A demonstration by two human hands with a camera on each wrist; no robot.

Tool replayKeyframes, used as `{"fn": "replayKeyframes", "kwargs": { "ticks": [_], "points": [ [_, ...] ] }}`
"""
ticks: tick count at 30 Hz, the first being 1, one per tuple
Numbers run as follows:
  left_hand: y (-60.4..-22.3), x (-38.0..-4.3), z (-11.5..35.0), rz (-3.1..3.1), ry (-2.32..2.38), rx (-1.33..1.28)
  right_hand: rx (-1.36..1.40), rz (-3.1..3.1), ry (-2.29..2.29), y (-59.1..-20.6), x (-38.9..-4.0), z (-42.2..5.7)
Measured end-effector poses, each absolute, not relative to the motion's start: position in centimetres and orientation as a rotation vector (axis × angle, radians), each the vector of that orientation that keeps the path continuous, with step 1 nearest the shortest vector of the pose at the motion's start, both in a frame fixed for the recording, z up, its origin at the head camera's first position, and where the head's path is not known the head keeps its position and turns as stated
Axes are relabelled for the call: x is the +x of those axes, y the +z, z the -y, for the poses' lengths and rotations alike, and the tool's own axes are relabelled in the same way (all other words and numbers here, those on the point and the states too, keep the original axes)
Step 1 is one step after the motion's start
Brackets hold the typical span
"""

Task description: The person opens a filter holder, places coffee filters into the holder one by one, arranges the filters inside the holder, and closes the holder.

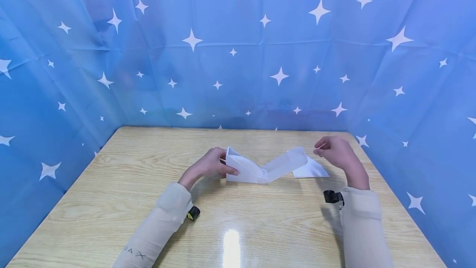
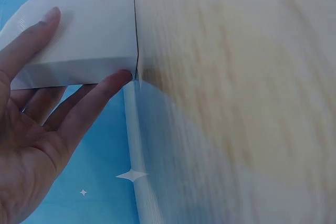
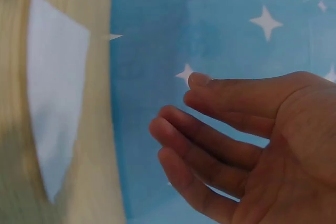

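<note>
Head view shows us a white box near the middle of the wooden table, its sloping walls unclosed at the top, with a long pale flap reaching up and to the right from its low end; together they make a shallow V whose long axis runs from left to right across the table; the left hand grips the tall left end, and in the left wrist view we see its thumb laid along the broad face while the fingers bend to the other side, one fingertip at the bottom corner; the right hand hovers beyond the flap's far end, thumb and forefinger brought together and the others loosely bent, with nothing that we can make out between them, though the thin bright line there in the head view is too small for us to judge; the relation we watch most is that gap, for the flap's tip lies to the left of the right fingers, near but apart, and the right hand is the nearer one to it; a white sheet lies on the table partly behind the flap, below and left of that same hand.
</note>
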State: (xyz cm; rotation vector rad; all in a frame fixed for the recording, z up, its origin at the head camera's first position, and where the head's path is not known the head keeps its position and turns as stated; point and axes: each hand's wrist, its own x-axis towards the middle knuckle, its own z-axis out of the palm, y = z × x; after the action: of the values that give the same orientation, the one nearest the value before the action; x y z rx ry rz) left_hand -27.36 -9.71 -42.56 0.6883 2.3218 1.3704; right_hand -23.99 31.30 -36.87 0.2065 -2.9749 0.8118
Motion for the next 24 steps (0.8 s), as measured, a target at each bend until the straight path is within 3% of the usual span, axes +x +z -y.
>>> {"fn": "replayKeyframes", "kwargs": {
  "ticks": [24],
  "points": [
    [-42.6, -27.3, 9.7, -2.319, 1.383, 0.697, 0.058, 3.122, 0.809, -41.1, -25.3, -33.1]
  ]
}}
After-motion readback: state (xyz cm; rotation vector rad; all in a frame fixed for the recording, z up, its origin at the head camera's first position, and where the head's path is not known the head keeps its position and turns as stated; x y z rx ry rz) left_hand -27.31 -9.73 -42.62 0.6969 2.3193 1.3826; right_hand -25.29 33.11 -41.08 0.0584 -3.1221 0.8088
